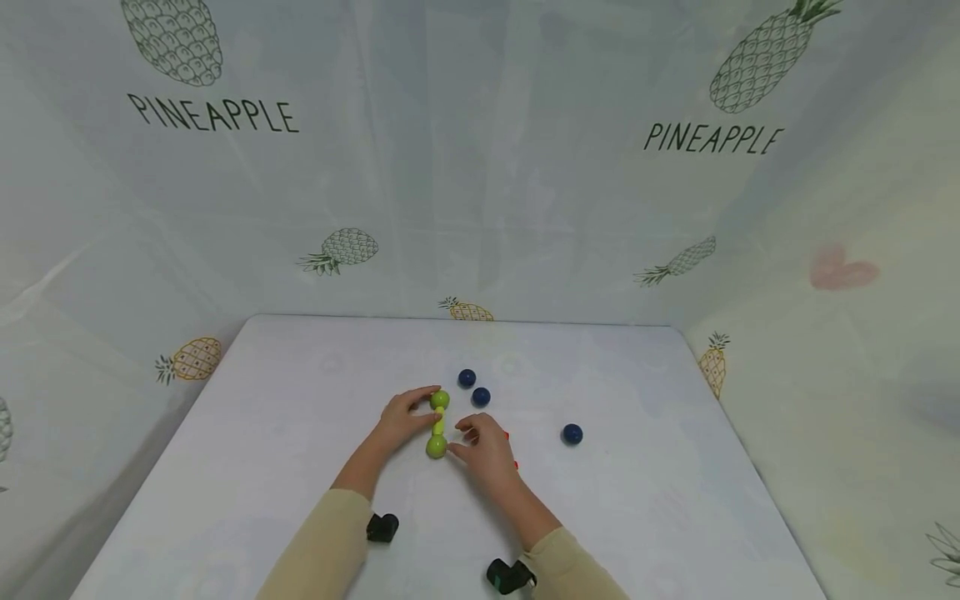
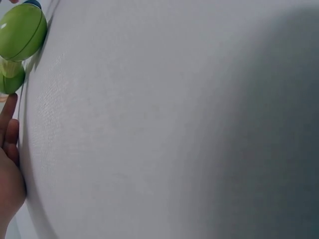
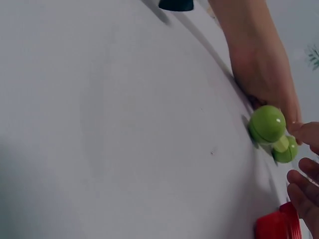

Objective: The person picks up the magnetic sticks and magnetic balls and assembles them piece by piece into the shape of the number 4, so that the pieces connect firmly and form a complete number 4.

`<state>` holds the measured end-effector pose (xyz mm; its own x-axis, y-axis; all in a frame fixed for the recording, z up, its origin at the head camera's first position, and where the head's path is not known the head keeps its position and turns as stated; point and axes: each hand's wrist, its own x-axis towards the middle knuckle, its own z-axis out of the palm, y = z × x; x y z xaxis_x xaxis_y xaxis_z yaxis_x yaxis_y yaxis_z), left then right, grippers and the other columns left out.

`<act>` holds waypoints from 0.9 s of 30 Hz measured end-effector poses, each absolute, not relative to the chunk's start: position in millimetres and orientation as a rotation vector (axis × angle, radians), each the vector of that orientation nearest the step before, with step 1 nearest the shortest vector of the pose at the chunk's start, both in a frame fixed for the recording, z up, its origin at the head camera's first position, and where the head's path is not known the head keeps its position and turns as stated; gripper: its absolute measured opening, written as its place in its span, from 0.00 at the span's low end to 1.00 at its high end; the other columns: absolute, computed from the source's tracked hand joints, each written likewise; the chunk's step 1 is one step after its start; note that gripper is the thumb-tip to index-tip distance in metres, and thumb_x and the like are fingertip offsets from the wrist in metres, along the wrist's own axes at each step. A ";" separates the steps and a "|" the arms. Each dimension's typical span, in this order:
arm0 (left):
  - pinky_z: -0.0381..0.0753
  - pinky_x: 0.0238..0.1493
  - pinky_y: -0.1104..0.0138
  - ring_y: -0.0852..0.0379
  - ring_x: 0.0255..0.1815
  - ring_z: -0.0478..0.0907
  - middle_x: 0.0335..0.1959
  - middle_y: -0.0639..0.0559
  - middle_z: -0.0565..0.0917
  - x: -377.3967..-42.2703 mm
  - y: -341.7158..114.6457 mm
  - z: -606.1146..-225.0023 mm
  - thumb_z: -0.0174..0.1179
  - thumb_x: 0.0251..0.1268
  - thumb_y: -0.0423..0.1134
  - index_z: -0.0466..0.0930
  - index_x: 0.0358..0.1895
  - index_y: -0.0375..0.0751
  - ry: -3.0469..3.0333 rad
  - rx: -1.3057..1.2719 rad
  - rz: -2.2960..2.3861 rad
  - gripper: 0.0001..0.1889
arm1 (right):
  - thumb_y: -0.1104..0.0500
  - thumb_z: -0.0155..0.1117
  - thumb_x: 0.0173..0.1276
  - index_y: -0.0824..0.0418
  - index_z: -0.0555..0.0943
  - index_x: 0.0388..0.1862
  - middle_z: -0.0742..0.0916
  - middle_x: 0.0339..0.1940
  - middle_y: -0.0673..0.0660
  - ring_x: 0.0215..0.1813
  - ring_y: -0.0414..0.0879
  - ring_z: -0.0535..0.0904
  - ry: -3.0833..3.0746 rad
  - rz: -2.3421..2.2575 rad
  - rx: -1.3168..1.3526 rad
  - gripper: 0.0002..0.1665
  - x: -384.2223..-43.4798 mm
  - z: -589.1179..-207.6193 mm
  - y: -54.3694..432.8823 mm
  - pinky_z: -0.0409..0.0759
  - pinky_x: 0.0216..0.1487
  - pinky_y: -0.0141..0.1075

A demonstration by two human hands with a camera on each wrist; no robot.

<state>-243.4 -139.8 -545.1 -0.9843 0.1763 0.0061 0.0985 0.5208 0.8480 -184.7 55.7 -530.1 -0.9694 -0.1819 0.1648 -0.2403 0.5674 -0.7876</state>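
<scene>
Possibly a lopsided hold: the green dumbbell (image 1: 438,427) lies at lower centre of the frame.
The left hand (image 1: 403,421) pinches its upper ball (image 1: 440,400); the right hand (image 1: 487,454), thumb and fingers parted, is at the lower ball (image 1: 437,447), contact unclear. Uneven pushing could swing the round ends, or a slip knock the nearby dark blue balls (image 1: 481,397) rolling.

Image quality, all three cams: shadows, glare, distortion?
Head: soft light, faint shadows on the table; left wrist: broad dark patch at right, table edge bowed, small highlight on the green piece; right wrist: dim lower-left corner, curved table edge, small highlights on the green piece.
</scene>
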 end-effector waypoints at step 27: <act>0.64 0.64 0.48 0.44 0.63 0.70 0.58 0.49 0.79 -210.6 -144.3 -548.4 0.69 0.60 0.41 0.79 0.61 0.50 2.538 0.101 1.626 0.24 | 0.60 0.75 0.58 0.56 0.83 0.44 0.81 0.40 0.49 0.37 0.44 0.73 -2.865 1.303 0.186 0.15 -197.5 -524.2 92.6 0.75 0.39 0.36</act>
